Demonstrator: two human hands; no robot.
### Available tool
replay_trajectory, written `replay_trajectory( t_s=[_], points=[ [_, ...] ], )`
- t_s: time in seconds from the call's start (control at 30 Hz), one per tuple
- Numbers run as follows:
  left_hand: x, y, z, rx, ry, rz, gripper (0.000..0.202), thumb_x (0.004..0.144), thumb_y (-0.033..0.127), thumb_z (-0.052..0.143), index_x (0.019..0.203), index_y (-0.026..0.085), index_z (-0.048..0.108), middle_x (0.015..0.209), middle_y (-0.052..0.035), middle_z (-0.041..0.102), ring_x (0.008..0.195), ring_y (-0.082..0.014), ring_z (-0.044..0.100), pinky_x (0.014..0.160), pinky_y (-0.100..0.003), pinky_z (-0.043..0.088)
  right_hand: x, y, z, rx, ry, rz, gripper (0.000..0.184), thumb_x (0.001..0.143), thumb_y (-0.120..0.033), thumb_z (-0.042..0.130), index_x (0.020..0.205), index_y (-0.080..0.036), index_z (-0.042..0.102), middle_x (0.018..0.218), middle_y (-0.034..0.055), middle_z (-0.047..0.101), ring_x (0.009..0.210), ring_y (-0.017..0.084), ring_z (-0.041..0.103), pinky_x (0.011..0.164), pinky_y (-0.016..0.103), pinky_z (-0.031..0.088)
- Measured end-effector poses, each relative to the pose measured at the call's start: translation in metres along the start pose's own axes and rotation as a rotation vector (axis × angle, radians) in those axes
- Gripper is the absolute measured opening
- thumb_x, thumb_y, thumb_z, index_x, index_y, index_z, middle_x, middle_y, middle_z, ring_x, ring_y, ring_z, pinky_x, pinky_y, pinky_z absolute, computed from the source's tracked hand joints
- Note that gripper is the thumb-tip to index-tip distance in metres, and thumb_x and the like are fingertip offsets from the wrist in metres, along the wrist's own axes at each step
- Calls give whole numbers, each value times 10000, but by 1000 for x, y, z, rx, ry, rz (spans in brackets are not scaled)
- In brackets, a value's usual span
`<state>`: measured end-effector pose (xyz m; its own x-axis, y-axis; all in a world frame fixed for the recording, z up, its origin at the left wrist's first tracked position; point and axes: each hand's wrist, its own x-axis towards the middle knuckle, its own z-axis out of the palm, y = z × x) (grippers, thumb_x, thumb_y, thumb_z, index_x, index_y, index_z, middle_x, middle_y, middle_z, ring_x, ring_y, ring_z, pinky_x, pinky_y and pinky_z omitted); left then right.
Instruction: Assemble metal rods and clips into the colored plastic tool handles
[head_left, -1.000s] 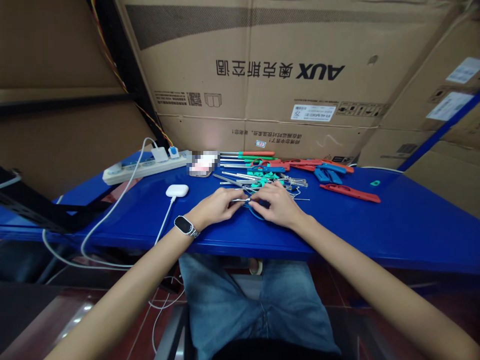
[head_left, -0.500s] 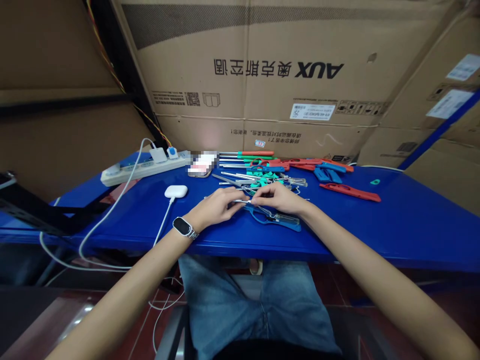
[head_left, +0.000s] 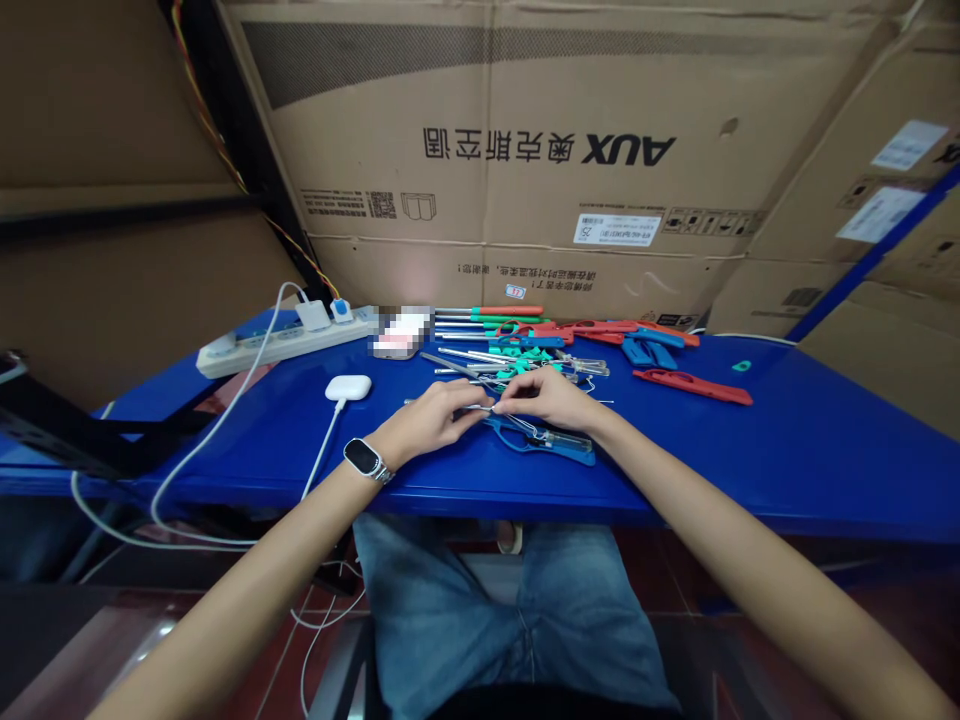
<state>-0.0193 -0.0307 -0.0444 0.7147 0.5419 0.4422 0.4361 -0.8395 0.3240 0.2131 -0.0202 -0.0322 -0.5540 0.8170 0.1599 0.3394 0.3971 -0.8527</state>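
My left hand (head_left: 433,418) is closed around a slim metal lighter tube (head_left: 475,407) lying roughly level over the table. Fingers of my right hand (head_left: 549,396) pinch the tube's right end, where thin wires (head_left: 525,424) come out. Those wires lead to a clear lighter fuel tank (head_left: 568,441). The tank rests on a blue lighter handle shell (head_left: 517,440) just below my hands. Right behind my fingers lie loose metal tubes (head_left: 466,354), green plastic parts (head_left: 525,357) and other clear fuel tanks (head_left: 589,367).
Red handle shells (head_left: 694,386) and blue ones (head_left: 649,352) lie to the right, with a small green piece (head_left: 742,366) beyond. At left are a power strip (head_left: 281,343), a white earbud case (head_left: 349,388) on a cable and a blurred phone (head_left: 401,335). Cardboard (head_left: 487,210) walls the back.
The whole view has shifted slightly. Both hands stay together at the tube's end, with only small finger movement.
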Motion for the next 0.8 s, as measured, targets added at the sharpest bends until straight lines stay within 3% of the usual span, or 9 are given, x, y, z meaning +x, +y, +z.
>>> replay_trajectory(
  t_s=[0.23, 0.47, 0.8],
  points=[
    [2, -1, 1, 38, -13, 34, 192, 1005, 246, 494, 1050, 170, 664, 906, -56, 678, 847, -176, 615, 773, -283, 478, -3, 0, 9, -50, 40, -47, 248, 805, -379, 713, 913, -161, 763, 794, 29, 721, 726, 153, 608, 686, 281, 455],
    [1, 1, 2, 42, -32, 15, 277, 991, 167, 464, 1167, 196, 676, 1055, -82, 689, 978, -203, 635, 876, -332, 499, -6, 5, 13, -165, 107, -39, 188, 798, -308, 692, 892, -159, 755, 760, 30, 707, 703, 157, 617, 674, 286, 473],
    [1, -2, 4, -32, -34, 43, 258, 997, 178, 466, 1107, 175, 699, 1074, -90, 682, 974, -179, 658, 889, -300, 514, -7, 7, 16, -223, 111, -18, 138, 784, -248, 681, 868, -151, 731, 761, 33, 701, 708, 158, 623, 676, 282, 480]
  ],
)
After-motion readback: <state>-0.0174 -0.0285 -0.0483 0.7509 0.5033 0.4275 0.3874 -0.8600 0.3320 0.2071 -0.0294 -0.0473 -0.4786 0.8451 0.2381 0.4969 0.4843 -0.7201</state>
